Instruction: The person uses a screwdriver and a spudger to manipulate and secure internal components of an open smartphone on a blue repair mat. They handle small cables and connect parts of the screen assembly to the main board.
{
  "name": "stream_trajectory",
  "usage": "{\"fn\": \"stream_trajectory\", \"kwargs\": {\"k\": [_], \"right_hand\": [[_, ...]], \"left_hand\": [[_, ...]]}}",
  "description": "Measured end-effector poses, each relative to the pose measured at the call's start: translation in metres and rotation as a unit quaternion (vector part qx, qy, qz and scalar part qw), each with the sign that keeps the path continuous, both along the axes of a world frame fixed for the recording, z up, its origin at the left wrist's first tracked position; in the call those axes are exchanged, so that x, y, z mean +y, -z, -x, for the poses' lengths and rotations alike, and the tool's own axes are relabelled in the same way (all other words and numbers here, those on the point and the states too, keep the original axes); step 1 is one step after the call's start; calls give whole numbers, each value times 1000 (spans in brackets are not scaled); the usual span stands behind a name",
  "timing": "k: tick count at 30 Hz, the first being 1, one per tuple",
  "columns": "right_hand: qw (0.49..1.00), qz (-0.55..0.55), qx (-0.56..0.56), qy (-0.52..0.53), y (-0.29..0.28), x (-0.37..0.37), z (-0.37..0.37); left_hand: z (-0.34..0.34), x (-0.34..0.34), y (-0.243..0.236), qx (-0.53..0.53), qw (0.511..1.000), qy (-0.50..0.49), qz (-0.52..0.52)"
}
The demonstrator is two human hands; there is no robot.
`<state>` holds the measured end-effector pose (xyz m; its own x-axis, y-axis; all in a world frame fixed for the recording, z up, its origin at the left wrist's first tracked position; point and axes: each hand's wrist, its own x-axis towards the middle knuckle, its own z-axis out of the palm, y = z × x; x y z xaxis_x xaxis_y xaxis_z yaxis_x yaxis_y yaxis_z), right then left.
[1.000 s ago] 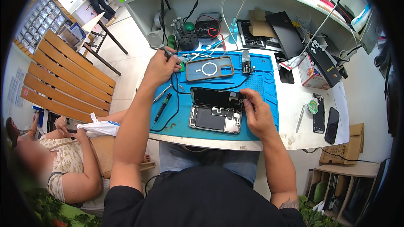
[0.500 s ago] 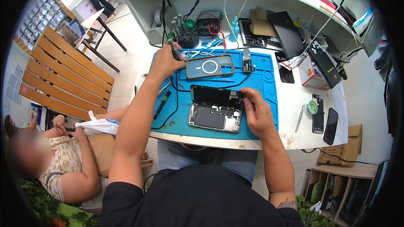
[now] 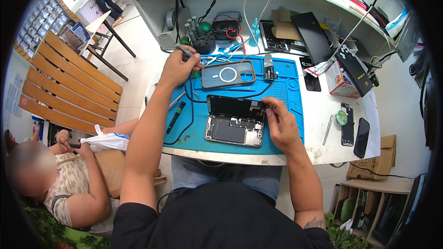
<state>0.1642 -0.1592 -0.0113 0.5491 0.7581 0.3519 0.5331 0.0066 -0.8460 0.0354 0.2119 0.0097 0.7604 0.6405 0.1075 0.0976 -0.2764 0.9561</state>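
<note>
An opened smartphone (image 3: 227, 129) lies on the blue repair mat (image 3: 196, 144), its battery and inner parts showing. Its lifted screen (image 3: 233, 107) leans up along the far edge. My right hand (image 3: 282, 124) pinches the screen's right end between thumb and fingers. Farther off on the left, my left hand (image 3: 177, 68) is closed around a grey screwdriver (image 3: 183, 50), tilted up and to the left. Just right of that hand, a phone case (image 3: 229, 74) with a brown rim and white ring lies flat. The screwdriver's lower end is hidden by my fingers.
A round black tool holder (image 3: 203, 43) with several screwdrivers stands behind my left hand. A black cable (image 3: 192, 110) crosses the mat beside a black pen-like tool (image 3: 175, 116). On the right lie phone parts (image 3: 347, 124) and a dark phone (image 3: 362, 137). A seated person (image 3: 78, 180) is at left.
My left hand has shifted slightly left, and the screwdriver in it now tilts more to the left. My right hand keeps its hold on the screen.
</note>
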Motion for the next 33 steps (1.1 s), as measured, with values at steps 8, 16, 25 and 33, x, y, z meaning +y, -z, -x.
{"fn": "stream_trajectory", "kwargs": {"k": [8, 16, 25, 33], "right_hand": [[1000, 18, 11, 2, -3, -1, 1], [1000, 6, 3, -1, -1, -1, 0], [1000, 9, -7, -3, -1, -1, 0], [1000, 11, -7, -3, -2, -1, 0]], "left_hand": [[-36, -36, 6, -77, 997, -16, 5], [-43, -43, 15, -93, 995, -24, -11], [-42, -45, 14, -80, 996, -27, -37], [-42, -45, 15, -83, 996, -24, -33]]}}
